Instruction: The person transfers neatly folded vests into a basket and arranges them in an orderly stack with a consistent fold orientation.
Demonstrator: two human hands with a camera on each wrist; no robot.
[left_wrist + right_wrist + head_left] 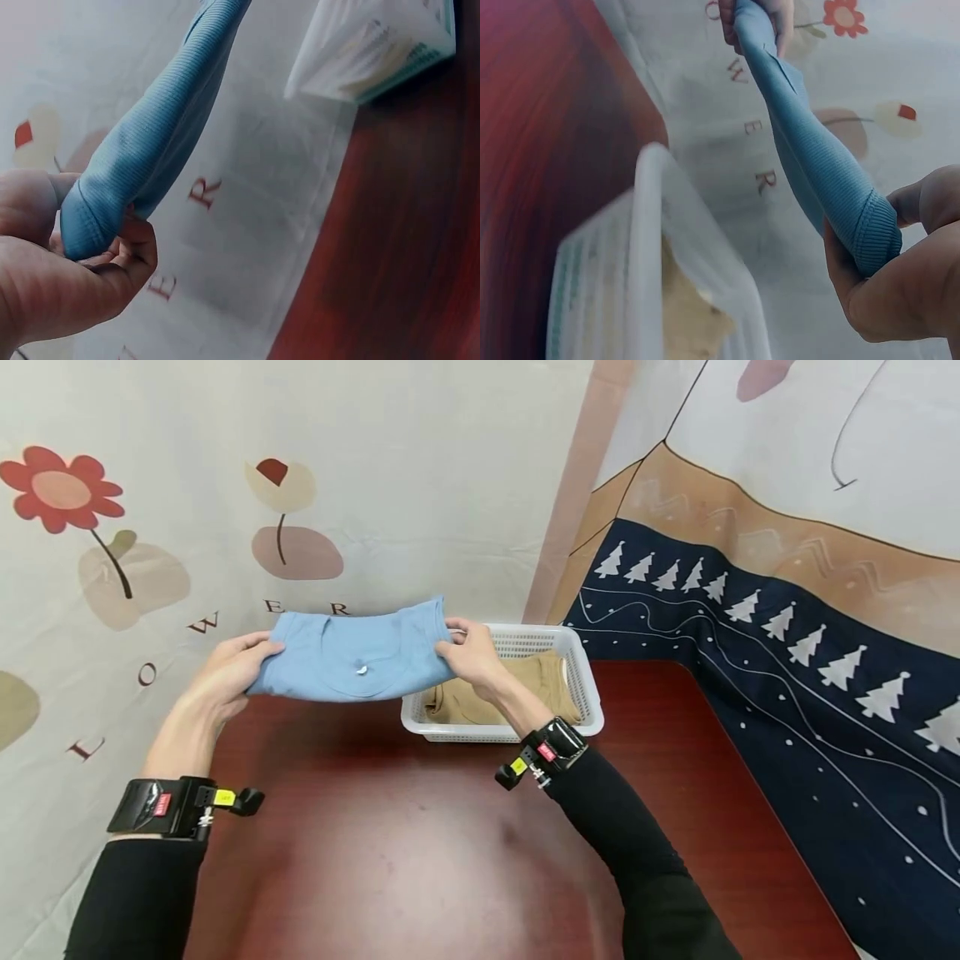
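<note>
A folded light-blue garment (360,652) is stretched flat between both hands, above the back of the table. Ribbed knit shows along its edge in the wrist views, and a small white mark sits near its middle in the head view. My left hand (228,675) pinches the left end, thumb on top and fingers curled beneath. At the opposite end my right hand (474,656) grips the garment the same way, in front of the basket's left part. Inside the white plastic basket (591,693) lies folded tan cloth (543,681), partly hidden by the right hand and wrist.
The basket stands on a dark red table (420,843) near its back edge. Behind the table hangs a pale curtain (435,485) with printed flowers and letters. A navy cloth (750,693) with white trees hangs along the right side.
</note>
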